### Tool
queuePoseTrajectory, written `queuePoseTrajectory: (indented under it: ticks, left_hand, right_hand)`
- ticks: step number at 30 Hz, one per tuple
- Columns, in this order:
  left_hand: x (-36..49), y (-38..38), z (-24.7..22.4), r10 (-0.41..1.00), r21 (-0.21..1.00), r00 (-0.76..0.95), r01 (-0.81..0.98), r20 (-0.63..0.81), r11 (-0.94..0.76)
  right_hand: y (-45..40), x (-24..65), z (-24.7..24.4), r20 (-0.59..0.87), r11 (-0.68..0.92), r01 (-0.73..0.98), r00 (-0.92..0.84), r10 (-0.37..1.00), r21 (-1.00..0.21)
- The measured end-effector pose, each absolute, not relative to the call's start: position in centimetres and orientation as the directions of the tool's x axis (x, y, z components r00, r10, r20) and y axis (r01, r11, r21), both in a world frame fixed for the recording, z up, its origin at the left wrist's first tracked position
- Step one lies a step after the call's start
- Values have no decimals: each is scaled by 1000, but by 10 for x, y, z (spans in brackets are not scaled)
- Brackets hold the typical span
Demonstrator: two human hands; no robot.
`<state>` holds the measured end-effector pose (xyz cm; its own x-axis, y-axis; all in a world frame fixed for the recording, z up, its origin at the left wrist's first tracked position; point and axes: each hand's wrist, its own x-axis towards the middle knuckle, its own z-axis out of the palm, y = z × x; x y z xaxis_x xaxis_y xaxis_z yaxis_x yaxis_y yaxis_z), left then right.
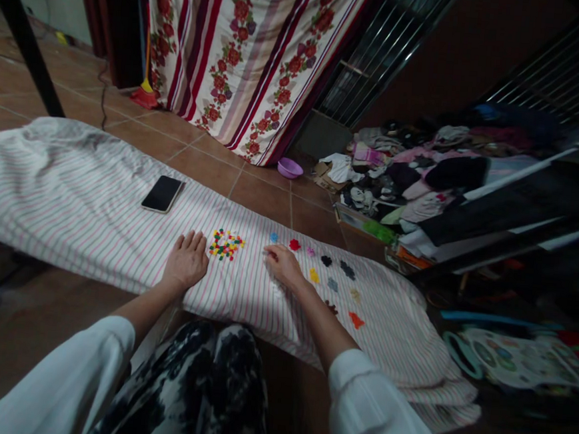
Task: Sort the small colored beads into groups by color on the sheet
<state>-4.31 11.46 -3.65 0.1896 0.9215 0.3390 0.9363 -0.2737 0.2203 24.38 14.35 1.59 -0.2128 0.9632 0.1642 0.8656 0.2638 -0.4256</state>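
My left hand point(188, 260) lies flat on the striped cloth point(244, 287), fingers stretched out, just left of a loose group of tiny red, yellow, green and white pieces point(226, 245). To the right of that group, my right hand point(283, 265) has thumb and fingers pinched together low over the cloth; anything between the fingertips is too small to make out. Small single-colour piles lie around it: light blue point(274, 238), red point(294, 244), pink point(310, 251), black point(326, 261), dark grey point(347, 270), yellow point(313, 275), grey-blue point(332, 284), beige point(355, 295) and orange point(356, 320). My right forearm partly hides a brown pile point(331, 307).
A phone point(162, 193) rests on the cloth at the left. Beyond are a floral curtain point(252, 60), a purple bowl point(290, 169) and a red broom point(145, 95) on the tiled floor. Heaped clothes point(414, 166) fill the right background.
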Motion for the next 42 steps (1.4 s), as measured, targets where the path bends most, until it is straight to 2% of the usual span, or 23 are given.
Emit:
queuePoseTrajectory:
  ticks: [4, 10, 18, 29, 35, 42]
  left_hand:
    - [-42, 108, -40, 926, 204, 161, 949, 341, -240]
    - [-41, 104, -34, 934, 212, 149, 951, 325, -225]
    - [-42, 102, -27, 935, 209, 155, 951, 318, -229]
    - [-42, 101, -27, 928, 219, 156, 946, 339, -239]
    - [-42, 100, -25, 926, 198, 159, 951, 342, -236]
    - [-42, 98, -19, 938, 198, 167, 952, 302, -234]
  right_hand:
    - [137, 202, 16, 148, 325, 807, -290, 946, -493]
    - [139, 156, 1, 157, 387, 756, -361, 919, -529]
    - [148, 148, -26, 224, 350, 753, -269, 937, -557]
    - [131, 141, -27, 276, 317, 718, -179, 944, -620]
    - [125, 137, -26, 339, 287, 754, -91, 936, -591]
    - [105, 149, -21, 274, 188, 718, 4, 962, -670]
